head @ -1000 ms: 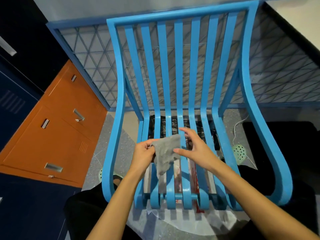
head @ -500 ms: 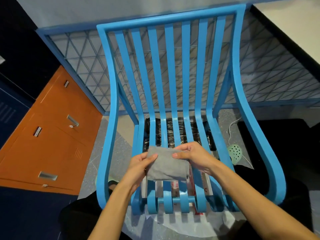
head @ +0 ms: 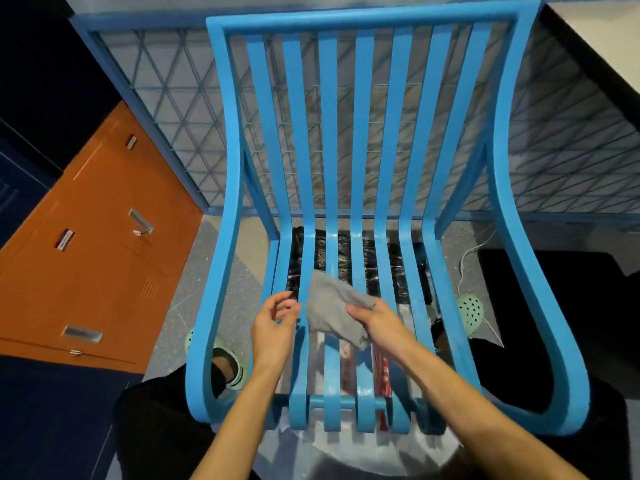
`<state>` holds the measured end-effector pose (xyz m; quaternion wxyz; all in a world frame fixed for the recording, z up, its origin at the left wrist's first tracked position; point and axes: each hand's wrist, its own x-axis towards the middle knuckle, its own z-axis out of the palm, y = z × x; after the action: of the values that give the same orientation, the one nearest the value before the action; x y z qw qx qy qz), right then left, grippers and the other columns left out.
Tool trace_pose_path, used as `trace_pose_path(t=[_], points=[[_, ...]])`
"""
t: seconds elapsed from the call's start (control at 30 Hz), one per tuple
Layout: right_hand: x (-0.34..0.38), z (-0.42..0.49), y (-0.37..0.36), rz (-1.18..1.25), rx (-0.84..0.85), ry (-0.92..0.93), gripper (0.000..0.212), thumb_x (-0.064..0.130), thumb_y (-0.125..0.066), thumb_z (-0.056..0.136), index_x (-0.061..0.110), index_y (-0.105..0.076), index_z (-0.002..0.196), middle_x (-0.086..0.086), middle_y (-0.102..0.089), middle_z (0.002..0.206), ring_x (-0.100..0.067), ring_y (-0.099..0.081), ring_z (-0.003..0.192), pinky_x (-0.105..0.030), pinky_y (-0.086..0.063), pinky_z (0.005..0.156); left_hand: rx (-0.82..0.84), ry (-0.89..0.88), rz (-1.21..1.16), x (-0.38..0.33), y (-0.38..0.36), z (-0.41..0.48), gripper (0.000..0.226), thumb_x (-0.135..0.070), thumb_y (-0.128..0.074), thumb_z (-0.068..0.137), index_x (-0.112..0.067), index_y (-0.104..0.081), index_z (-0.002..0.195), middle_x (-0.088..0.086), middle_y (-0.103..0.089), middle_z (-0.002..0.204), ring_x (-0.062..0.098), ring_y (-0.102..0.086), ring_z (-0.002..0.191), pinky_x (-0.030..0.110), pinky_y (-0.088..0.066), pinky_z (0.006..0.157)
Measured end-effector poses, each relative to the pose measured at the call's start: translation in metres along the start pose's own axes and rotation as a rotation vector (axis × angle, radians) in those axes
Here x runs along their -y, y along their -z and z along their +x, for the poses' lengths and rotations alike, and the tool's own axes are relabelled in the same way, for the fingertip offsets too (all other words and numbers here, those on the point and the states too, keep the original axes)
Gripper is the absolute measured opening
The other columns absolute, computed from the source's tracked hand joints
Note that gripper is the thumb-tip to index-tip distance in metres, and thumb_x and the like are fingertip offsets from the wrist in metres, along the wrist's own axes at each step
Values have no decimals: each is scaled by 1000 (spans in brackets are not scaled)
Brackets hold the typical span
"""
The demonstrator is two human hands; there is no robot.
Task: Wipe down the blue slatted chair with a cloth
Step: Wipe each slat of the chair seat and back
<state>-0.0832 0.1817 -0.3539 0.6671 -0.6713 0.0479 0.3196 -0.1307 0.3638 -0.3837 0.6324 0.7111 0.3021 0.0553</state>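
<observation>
The blue slatted chair [head: 365, 140] fills the middle of the head view, its back upright and its seat slats running toward me. A grey cloth [head: 332, 308] lies over the middle seat slats. My right hand [head: 375, 322] grips the cloth's right side and presses it on the seat. Just left of the cloth, my left hand [head: 273, 323] hovers over the left seat slats, fingers loosely curled and apart, holding nothing.
Orange locker doors [head: 93, 244] with metal handles stand to the left. A blue-framed wire mesh panel [head: 554, 161] runs behind the chair. Under the seat lie a black bag [head: 388, 268] and clear plastic. A green perforated slipper [head: 469, 308] and a white cable are at the right.
Both hands held the folded cloth stretched between them before. My left hand has let go and drawn left, while the right hand now holds the cloth alone on the seat slats.
</observation>
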Motion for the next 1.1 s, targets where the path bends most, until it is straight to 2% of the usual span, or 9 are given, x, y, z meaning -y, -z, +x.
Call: trace_pose_path(t=[0.13, 0.27, 0.33, 0.4, 0.53, 0.67, 0.83, 0.93, 1.1], points=[[-3, 8, 2, -508, 155, 251, 55, -2, -39, 99, 31, -46, 142, 11, -47, 145, -2, -44, 130, -24, -34, 112, 31, 108, -37, 18, 8, -2, 12, -10, -58, 93, -16, -68, 96, 3, -72, 91, 14, -66, 83, 25, -52, 74], [-71, -8, -19, -926, 213, 152, 53, 1, -42, 98, 16, -35, 149, -8, -33, 154, -23, -34, 140, -40, -21, 120, 106, 135, 121, 51, 14, -17, 15, -13, -58, 94, -23, -69, 91, -1, -74, 93, 17, -68, 92, 33, -54, 83], [-108, -27, -37, -1159, 240, 170, 66, -1, -41, 97, 12, -11, 154, -6, 8, 161, -21, 5, 148, -34, 5, 118, 136, 98, 241, 63, 15, -29, 15, -15, -58, 94, -25, -70, 95, -4, -72, 102, 11, -65, 98, 30, -51, 91], [-126, -44, -48, -1284, 244, 176, 73, 0, -40, 96, 10, 3, 154, -6, 29, 153, -21, 23, 144, -31, 17, 109, 149, 39, 342, 69, 14, -43, 19, -14, -57, 95, -22, -69, 107, -5, -69, 112, 6, -62, 103, 23, -47, 93], [-123, -75, -60, -1318, 328, 85, 71, 14, -40, 101, 4, 9, 152, -11, 27, 156, -25, 25, 144, -27, 27, 104, 164, -98, 468, 74, 13, -61, 30, -15, -56, 95, -15, -63, 125, -7, -60, 128, 2, -51, 115, 15, -35, 100], [-123, -58, -58, -1352, 246, 115, 71, 26, -35, 102, 9, 13, 151, -6, 34, 149, -24, 28, 142, -46, 2, 122, 178, -90, 472, 76, 15, -64, 39, -22, -51, 99, -15, -53, 137, -7, -50, 140, 5, -43, 129, 15, -27, 107], [-111, -6, -61, -1301, 95, 118, 72, 40, -26, 103, 4, 15, 149, -13, 28, 155, -28, 25, 144, -43, 6, 121, 217, -6, 416, 74, 17, -66, 42, -24, -46, 101, -14, -47, 142, -3, -44, 146, 6, -39, 134, 10, -22, 105], [-117, -9, -70, -1285, 47, 95, 73, 49, -2, 93, 5, 20, 146, -15, 30, 153, -31, 24, 144, -47, 1, 121, 227, 16, 407, 72, 19, -63, 42, -27, -44, 102, -15, -46, 142, -2, -44, 147, 6, -39, 134, 12, -23, 106], [-135, -52, -76, -1084, 122, 72, 96, 67, -33, 92, 12, 21, 150, -3, 38, 150, -20, 33, 140, -39, 12, 119, 144, -24, 366, 72, 20, -60, 37, -26, -45, 101, -15, -56, 134, 0, -55, 137, 1, -45, 119, 13, -31, 99]])
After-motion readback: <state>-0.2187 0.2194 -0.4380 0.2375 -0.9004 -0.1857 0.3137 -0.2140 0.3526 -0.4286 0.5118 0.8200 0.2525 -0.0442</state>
